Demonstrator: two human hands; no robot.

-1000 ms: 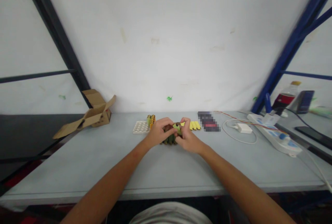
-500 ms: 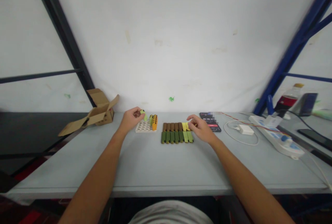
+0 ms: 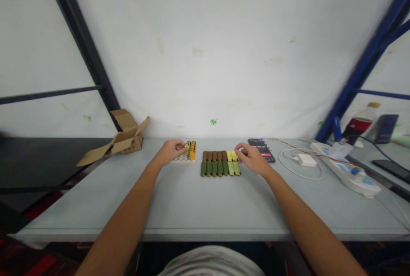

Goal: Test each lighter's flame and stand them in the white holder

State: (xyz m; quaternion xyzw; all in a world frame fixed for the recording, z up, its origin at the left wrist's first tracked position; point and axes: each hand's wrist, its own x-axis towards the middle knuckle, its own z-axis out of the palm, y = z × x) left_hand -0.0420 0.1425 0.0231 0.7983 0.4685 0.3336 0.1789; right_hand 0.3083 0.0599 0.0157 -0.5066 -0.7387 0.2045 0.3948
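Two rows of coloured pieces [image 3: 220, 163] lie mid-frame. Our left hand [image 3: 171, 151] pinches a green piece [image 3: 187, 144] over the white tray [image 3: 178, 159], centre left; we judge it best seated upright, squarely. Our right hand [image 3: 253, 159] touches the yellow end piece [image 3: 234, 155]; we cannot tell whether it grips.

Single head-worn view, set above the near edge of the grey tabletop [image 3: 205, 207], facing forward and slightly down toward the white wall [image 3: 205, 54] behind the far edge. The lens is wide (the black upright [image 3: 83, 45] and blue upright [image 3: 368, 58] lean outward at the sides). Both forearms enter from the bottom corners. The left hand [image 3: 169, 151] and right hand [image 3: 253, 159] sit near the far edge, small in frame. The wearer's shirt [image 3: 211, 265] shows below the near edge.
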